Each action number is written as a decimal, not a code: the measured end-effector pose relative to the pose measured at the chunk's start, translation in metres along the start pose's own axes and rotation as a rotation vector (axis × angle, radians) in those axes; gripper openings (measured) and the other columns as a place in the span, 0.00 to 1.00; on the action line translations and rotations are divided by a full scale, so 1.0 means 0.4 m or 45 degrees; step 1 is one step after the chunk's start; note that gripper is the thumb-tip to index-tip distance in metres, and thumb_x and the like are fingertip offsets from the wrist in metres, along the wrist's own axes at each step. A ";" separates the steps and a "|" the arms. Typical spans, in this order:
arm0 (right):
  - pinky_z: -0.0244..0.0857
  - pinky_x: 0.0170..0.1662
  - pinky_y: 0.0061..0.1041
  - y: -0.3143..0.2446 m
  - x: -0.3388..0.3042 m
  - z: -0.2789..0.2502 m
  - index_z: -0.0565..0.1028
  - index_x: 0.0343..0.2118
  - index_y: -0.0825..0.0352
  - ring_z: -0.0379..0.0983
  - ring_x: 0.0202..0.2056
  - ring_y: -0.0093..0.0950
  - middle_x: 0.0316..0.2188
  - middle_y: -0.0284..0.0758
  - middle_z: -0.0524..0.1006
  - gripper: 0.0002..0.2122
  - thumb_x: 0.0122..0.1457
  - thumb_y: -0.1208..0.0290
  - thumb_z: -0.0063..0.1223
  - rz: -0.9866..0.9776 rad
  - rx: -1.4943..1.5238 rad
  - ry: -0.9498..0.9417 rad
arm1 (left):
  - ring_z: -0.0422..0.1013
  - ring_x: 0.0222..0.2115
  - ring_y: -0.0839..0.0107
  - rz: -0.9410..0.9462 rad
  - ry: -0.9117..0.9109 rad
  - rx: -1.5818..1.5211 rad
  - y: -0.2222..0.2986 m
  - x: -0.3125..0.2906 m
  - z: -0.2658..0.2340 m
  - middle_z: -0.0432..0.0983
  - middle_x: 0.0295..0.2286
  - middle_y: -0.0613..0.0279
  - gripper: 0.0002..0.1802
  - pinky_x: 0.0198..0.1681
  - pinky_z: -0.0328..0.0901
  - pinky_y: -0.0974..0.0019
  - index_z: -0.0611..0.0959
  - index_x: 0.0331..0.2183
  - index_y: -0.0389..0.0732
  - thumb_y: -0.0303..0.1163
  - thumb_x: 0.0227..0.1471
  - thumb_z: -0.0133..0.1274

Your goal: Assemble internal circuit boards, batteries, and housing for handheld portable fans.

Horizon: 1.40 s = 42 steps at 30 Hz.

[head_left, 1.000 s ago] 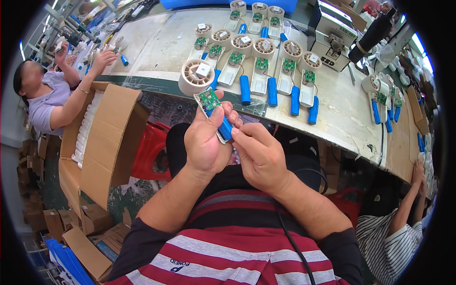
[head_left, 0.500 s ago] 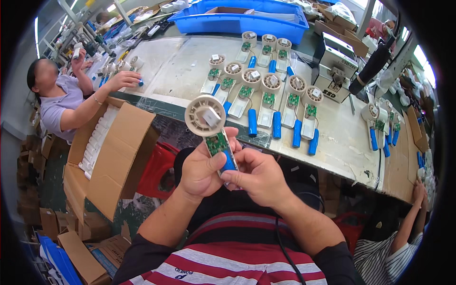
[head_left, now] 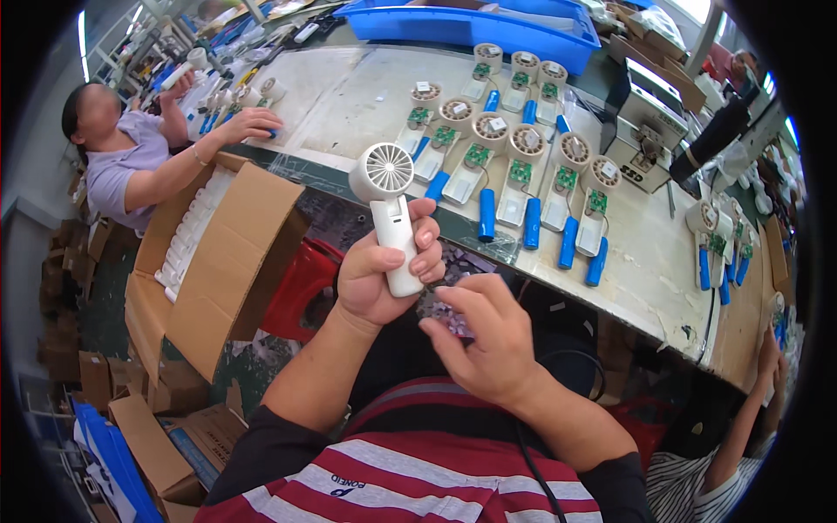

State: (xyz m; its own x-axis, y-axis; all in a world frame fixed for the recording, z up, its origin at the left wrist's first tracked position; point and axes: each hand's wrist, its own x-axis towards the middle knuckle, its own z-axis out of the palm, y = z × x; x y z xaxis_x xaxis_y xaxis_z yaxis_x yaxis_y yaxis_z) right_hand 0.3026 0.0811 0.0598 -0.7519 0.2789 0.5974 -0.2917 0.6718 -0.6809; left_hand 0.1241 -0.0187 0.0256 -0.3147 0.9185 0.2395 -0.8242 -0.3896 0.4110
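My left hand (head_left: 377, 266) is wrapped round the handle of a small white handheld fan (head_left: 395, 240), held upright above my lap. The fan's round slotted grille and the closed outer side of its handle face me; its inside is turned away. Just to the right, my right hand (head_left: 488, 340) is apart from the fan, thumb and fingers spread with nothing between them. Beyond, on the table, lie several opened fan halves (head_left: 510, 205) with green circuit boards and blue cylindrical batteries (head_left: 486, 215) wired to them.
An open cardboard box (head_left: 235, 270) of white casings stands at the left, near a co-worker (head_left: 131, 166). A blue tray (head_left: 471, 28) lies at the table's far side. A boxy machine (head_left: 643, 131) stands at the right. Another person's arm (head_left: 741, 418) shows at lower right.
The fan has been turned over: its open side with board and battery faced me, now its grille and outer casing do. My right hand has let go of it and moved slightly right.
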 end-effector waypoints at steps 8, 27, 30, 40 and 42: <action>0.69 0.30 0.26 0.026 -0.018 -0.030 0.79 0.39 0.70 0.75 0.27 0.29 0.35 0.39 0.76 0.10 0.54 0.81 0.66 0.265 0.123 0.071 | 0.64 0.30 0.72 0.032 0.006 -0.047 0.011 -0.001 0.003 0.67 0.41 0.58 0.50 0.35 0.62 0.65 0.62 0.66 0.33 0.65 0.62 0.52; 0.64 0.40 0.17 0.251 -0.176 -0.360 0.76 0.38 0.73 0.68 0.35 0.18 0.36 0.31 0.73 0.03 0.64 0.85 0.55 0.580 -0.074 0.695 | 0.68 0.23 0.76 -0.007 0.846 1.060 0.213 0.150 -0.044 0.72 0.28 0.66 0.23 0.25 0.60 0.72 0.77 0.43 0.41 0.53 0.68 0.52; 0.63 0.41 0.16 0.289 -0.209 -0.397 0.76 0.39 0.73 0.67 0.36 0.16 0.35 0.29 0.72 0.02 0.66 0.84 0.54 0.719 -0.034 0.732 | 0.75 0.31 0.67 0.071 0.979 2.240 0.346 0.249 -0.092 0.77 0.32 0.57 0.21 0.37 0.70 0.63 0.77 0.45 0.36 0.46 0.66 0.55; 0.63 0.41 0.18 0.297 -0.188 -0.375 0.75 0.37 0.73 0.68 0.37 0.21 0.36 0.34 0.71 0.02 0.63 0.85 0.55 0.721 -0.247 0.595 | 0.73 0.54 0.41 -0.202 1.450 2.993 0.703 0.440 -0.390 0.74 0.53 0.34 0.33 0.58 0.66 0.47 0.74 0.54 0.31 0.49 0.60 0.58; 0.63 0.40 0.18 0.290 -0.181 -0.372 0.75 0.36 0.73 0.68 0.37 0.22 0.36 0.35 0.70 0.02 0.63 0.86 0.54 0.740 -0.239 0.595 | 0.72 0.57 0.42 -0.273 1.527 3.001 0.719 0.454 -0.419 0.73 0.55 0.35 0.33 0.59 0.66 0.48 0.74 0.55 0.33 0.50 0.61 0.57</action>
State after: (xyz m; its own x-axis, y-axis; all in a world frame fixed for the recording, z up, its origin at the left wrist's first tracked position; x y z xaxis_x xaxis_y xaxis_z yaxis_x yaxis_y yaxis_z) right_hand 0.4112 0.2411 0.0007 -0.4134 0.8557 0.3112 0.2107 0.4224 -0.8816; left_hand -0.2490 0.0472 0.0400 -0.9452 0.2975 0.1343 0.3246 0.8998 0.2917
